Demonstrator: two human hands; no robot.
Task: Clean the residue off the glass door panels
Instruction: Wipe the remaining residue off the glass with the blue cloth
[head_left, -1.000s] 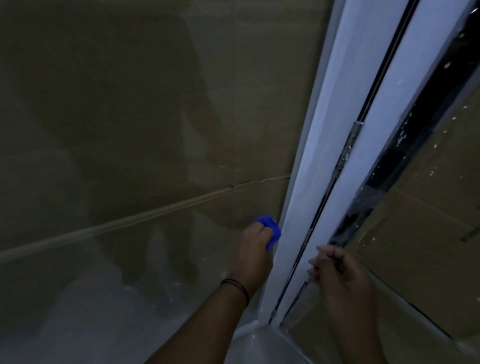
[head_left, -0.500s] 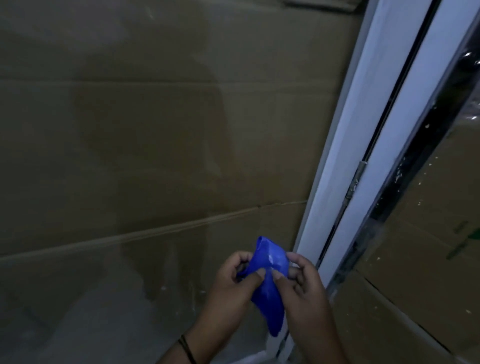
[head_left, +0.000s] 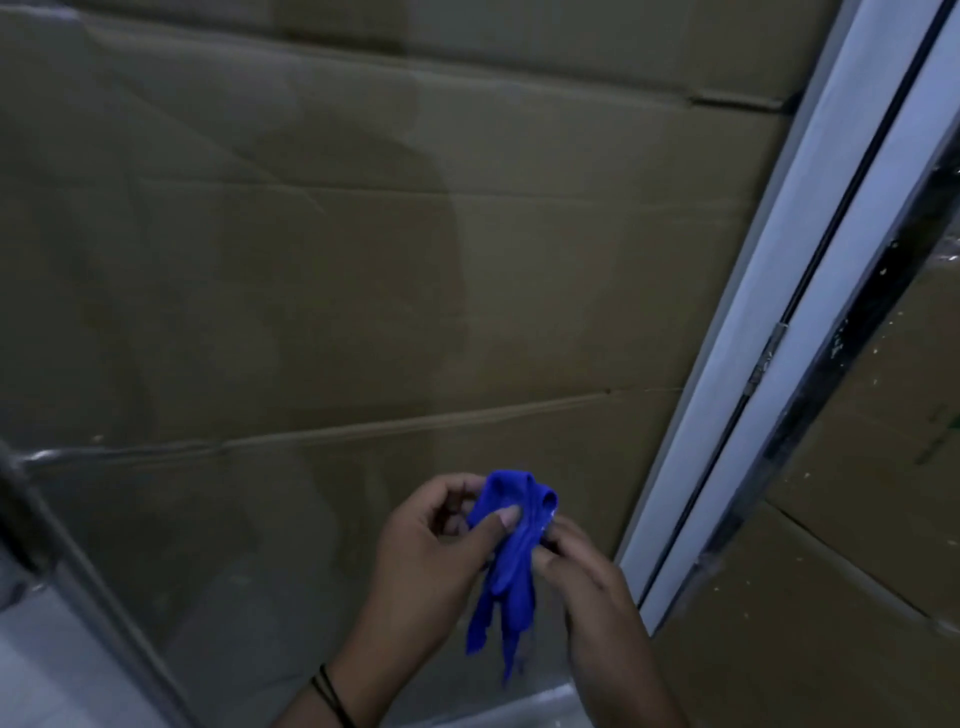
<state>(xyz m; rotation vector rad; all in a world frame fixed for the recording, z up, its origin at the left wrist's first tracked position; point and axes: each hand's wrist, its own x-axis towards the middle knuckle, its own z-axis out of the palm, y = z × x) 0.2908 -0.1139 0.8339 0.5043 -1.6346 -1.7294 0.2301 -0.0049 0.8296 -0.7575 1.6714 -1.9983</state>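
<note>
Bunching blue cloth between left hand and right hand, both grips pinched on it, held off the left glass panel | risk: loose tail slips free if my pinch slackens | room: open glass leftward, white door frame close on my right, speckled right panel beyond
</note>
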